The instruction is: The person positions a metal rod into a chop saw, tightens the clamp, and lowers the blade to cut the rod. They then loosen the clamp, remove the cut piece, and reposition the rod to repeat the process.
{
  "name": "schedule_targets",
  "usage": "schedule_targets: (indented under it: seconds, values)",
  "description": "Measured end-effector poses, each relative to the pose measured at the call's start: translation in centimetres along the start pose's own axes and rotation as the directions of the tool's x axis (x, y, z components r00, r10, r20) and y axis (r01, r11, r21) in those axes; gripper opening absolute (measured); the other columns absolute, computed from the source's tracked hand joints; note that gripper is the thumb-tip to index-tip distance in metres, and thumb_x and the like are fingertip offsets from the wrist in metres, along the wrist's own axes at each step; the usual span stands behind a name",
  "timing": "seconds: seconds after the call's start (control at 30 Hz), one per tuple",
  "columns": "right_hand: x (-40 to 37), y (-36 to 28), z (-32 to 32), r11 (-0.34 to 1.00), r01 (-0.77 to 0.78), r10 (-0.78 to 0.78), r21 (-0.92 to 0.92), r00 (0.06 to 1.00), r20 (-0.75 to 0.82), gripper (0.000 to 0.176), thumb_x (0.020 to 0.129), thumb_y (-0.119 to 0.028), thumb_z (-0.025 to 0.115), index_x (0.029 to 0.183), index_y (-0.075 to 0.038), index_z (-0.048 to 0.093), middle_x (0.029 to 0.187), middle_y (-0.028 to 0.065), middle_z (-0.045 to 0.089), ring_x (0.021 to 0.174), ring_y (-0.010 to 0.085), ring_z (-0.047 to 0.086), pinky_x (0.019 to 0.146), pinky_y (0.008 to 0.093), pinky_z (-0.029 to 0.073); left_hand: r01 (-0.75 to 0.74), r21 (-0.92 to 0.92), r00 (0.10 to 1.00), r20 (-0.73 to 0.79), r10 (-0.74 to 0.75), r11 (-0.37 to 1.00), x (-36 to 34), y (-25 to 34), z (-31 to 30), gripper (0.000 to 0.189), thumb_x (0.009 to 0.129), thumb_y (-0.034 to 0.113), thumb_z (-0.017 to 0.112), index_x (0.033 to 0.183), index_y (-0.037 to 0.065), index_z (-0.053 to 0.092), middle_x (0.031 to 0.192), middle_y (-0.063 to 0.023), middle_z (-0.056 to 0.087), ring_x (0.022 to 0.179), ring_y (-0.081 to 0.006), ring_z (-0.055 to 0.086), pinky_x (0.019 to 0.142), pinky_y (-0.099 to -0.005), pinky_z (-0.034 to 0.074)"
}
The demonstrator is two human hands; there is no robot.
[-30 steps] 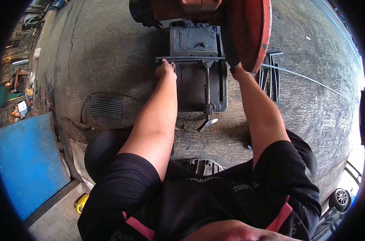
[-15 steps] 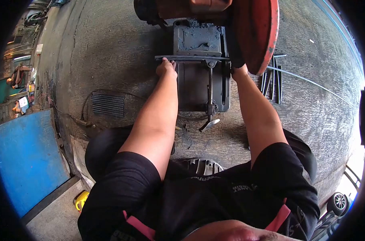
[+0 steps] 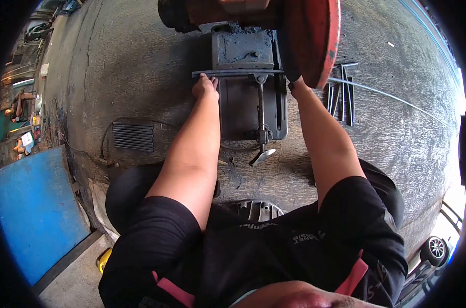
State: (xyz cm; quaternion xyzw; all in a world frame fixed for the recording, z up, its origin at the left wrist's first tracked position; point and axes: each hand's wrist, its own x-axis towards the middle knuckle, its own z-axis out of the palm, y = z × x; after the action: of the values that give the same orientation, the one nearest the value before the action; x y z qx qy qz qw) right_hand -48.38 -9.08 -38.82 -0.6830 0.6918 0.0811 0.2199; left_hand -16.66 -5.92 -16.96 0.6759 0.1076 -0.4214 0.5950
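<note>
Thin metal rods lie crosswise in the vise of a cut-off saw, against the dark saw base. My left hand is at their left end, its fingers closed over them. My right hand is by their right end, beside the red blade guard; the guard and the saw's shadow hide most of its fingers, so its grip does not show. Between my hands, the vise screw runs toward me to a light metal handle.
Cut rods lie in a row on the floor at left. More dark metal pieces and a long rod are at right. A blue panel stands at left, near a yellow object. A person is at far left.
The view has shifted a little, so the saw and the rods appear slightly farther left. Both hands stay by the rod ends.
</note>
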Motion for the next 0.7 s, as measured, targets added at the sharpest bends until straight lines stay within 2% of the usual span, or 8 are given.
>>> schedule_targets:
  seconds: [0.17,0.23,0.4,0.53,0.6,0.63,0.67,0.7]
  values:
    - [0.1,0.4,-0.5,0.998,0.043,-0.044,-0.054,0.999,-0.008,0.035,0.094,-0.025,0.036,0.125,-0.019,0.050,0.123,0.0017,0.055,0.112,0.0195,0.053,0.088,0.0324,0.044,0.012,0.009,1.000,-0.026,-0.012,1.000,-0.2,0.3,0.0,0.020,0.092,0.017,0.055,0.101,-0.001,0.056,0.092,-0.0085,0.062,0.077,-0.0209,0.062,0.073,-0.0327,0.058]
    - [-0.1,0.7,-0.8,0.995,0.053,-0.054,-0.079,0.998,-0.009,0.034,0.094,-0.025,0.037,0.122,-0.018,0.053,0.120,0.0021,0.057,0.109,0.0197,0.055,0.086,0.0325,0.045,-0.028,-0.015,1.000,0.002,0.028,0.999,0.3,-0.2,-0.1,0.027,0.090,0.017,0.058,0.102,-0.007,0.055,0.090,-0.0152,0.061,0.073,-0.0219,0.064,0.065,-0.0302,0.060]
    - [-0.8,0.8,-2.2,0.982,0.080,-0.081,-0.171,0.997,-0.001,0.031,0.092,-0.023,0.039,0.116,-0.017,0.058,0.113,0.0031,0.061,0.104,0.0203,0.059,0.080,0.0327,0.048,-0.018,-0.004,0.998,-0.055,0.018,1.000,0.5,-0.5,0.4,0.029,0.088,0.014,0.060,0.106,-0.007,0.052,0.090,-0.0156,0.060,0.068,-0.0219,0.064,0.061,-0.0289,0.059]
    - [-3.3,-0.6,-6.1,0.934,0.122,-0.127,-0.336,0.992,0.006,0.030,0.091,-0.022,0.041,0.111,-0.016,0.063,0.108,0.0038,0.064,0.099,0.0208,0.062,0.076,0.0329,0.050,-0.061,0.000,0.997,-0.051,0.061,0.998,0.6,-0.8,0.4,0.026,0.088,0.013,0.061,0.103,-0.008,0.053,0.087,-0.0157,0.060,0.068,-0.0221,0.063,0.060,-0.0291,0.060]
    - [-7.4,-3.4,-11.2,0.957,0.119,-0.131,-0.265,0.991,-0.029,0.029,0.091,-0.024,0.043,0.109,-0.016,0.064,0.102,0.0047,0.065,0.093,0.0217,0.064,0.072,0.0332,0.051,-0.087,-0.017,0.996,-0.039,0.086,0.996,0.1,-0.9,0.3,0.025,0.089,0.013,0.060,0.098,-0.010,0.054,0.087,-0.0164,0.061,0.069,-0.0228,0.064,0.062,-0.0294,0.060]
    - [-7.2,-3.7,-11.4,0.933,-0.055,0.064,0.355,0.998,-0.014,0.020,0.086,-0.025,0.051,0.095,-0.011,0.063,0.085,0.0058,0.060,0.073,0.0213,0.058,0.059,0.0339,0.046,-0.105,-0.015,0.994,-0.037,0.104,0.994,0.2,-0.9,0.2,0.026,0.089,0.014,0.060,0.096,-0.011,0.054,0.087,-0.0172,0.060,0.071,-0.0237,0.064,0.062,-0.0298,0.061]
    - [-7.4,-4.3,-11.8,0.767,-0.139,0.141,0.626,0.989,0.047,0.019,0.084,-0.025,0.055,0.088,-0.008,0.062,0.076,0.0064,0.057,0.062,0.0211,0.055,0.052,0.0342,0.044,-0.100,-0.016,0.994,-0.043,0.100,0.995,0.1,-0.9,0.3,0.027,0.089,0.013,0.060,0.096,-0.012,0.054,0.088,-0.0176,0.060,0.071,-0.0241,0.064,0.063,-0.0299,0.061]
    - [-7.4,-4.7,-12.1,0.518,-0.207,0.216,0.830,0.971,0.107,0.020,0.081,-0.025,0.060,0.081,-0.005,0.062,0.067,0.0070,0.055,0.052,0.0209,0.052,0.046,0.0346,0.041,-0.097,-0.017,0.994,-0.051,0.096,0.995,-0.2,-0.7,0.3,0.027,0.089,0.013,0.060,0.096,-0.012,0.054,0.088,-0.0180,0.060,0.072,-0.0245,0.065,0.063,-0.0300,0.061]
